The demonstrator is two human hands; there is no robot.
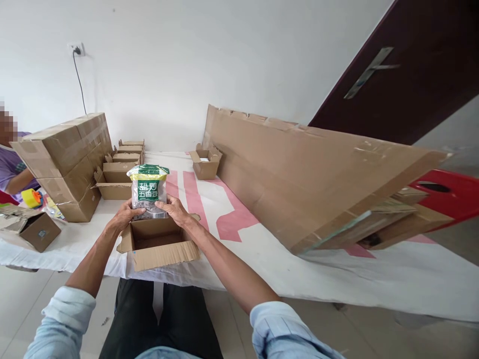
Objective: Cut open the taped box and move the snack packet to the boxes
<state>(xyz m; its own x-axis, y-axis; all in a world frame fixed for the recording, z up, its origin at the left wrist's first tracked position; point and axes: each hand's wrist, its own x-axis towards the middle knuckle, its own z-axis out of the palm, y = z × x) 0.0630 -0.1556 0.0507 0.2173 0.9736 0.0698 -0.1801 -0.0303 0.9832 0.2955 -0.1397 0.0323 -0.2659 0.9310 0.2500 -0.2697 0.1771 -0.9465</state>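
Hands: my left hand (pixel 125 217) and right hand (pixel 175 209) clasp an upright green-and-yellow plastic snack bag (pixel 147 192) from both sides.
Box: the open brown cardboard box (pixel 159 244) sits at the table's near edge (pixel 262 284), bare white cloth to its right.

The snack bag (pixel 148 192) carries a green label with large white Chinese characters, too small to read with certainty. No other writing is legible.

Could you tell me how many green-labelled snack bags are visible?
1: the green-labelled snack bag, held upright by both hands above the open brown cardboard box. Others may be hidden inside boxes.
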